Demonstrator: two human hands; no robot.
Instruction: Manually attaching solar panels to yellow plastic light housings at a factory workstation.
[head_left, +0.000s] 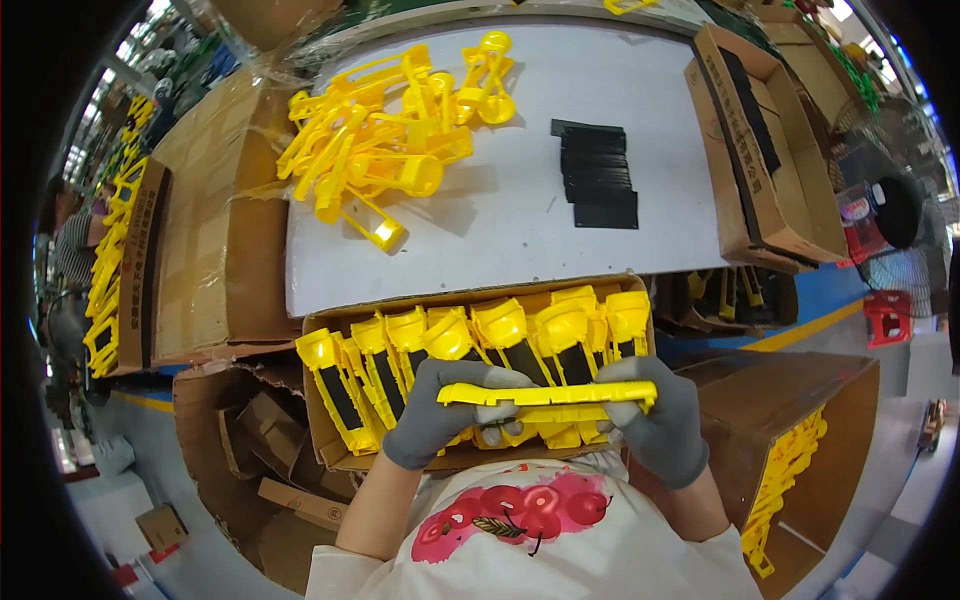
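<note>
Both gloved hands, left [440, 415] and right [655, 420], grip a yellow part [548, 395] over the box [330, 440], already nearly filled, while a pile [390, 140] beyond the box waits.

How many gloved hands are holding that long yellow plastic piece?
2: the left hand in a grey knit glove grips the left end of the long yellow plastic piece, and the right hand in a grey knit glove grips its right end.

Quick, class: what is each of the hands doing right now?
Left hand: closed on the left end of a yellow plastic part.
Right hand: closed on the right end of that part.
</note>
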